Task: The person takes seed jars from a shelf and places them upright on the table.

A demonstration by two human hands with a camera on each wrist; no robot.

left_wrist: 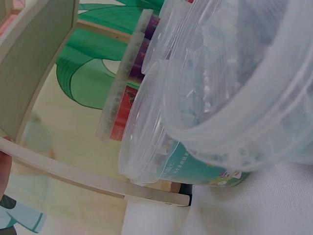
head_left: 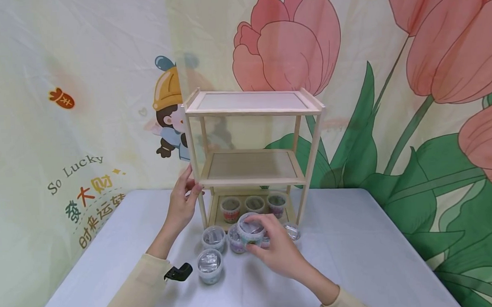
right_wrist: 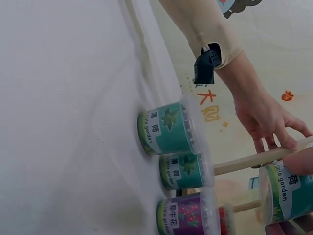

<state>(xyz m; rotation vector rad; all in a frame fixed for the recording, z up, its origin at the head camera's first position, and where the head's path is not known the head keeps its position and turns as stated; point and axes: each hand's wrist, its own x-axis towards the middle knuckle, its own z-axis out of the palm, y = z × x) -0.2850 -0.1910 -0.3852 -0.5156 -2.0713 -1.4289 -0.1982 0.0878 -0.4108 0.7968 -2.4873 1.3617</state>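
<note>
The left hand (head_left: 182, 202) pinches the front left post of the wooden rack (head_left: 252, 160), fingers curled round it, at the level of the middle shelf. Just right of it, the right hand (head_left: 273, 247) grips a lidded cup (head_left: 250, 229) from above, fingers wrapped round its sides, lifted over the cluster of cups (head_left: 217, 251) that stands before the rack's front edge. Three more cups (head_left: 253, 206) sit in a row on the bottom shelf. The rack stands at the back edge of a white-clothed table (head_left: 375, 257), with a tulip-printed backdrop (head_left: 411, 98) behind. The held cup stands upright, lid up, its axis vertical.
</note>
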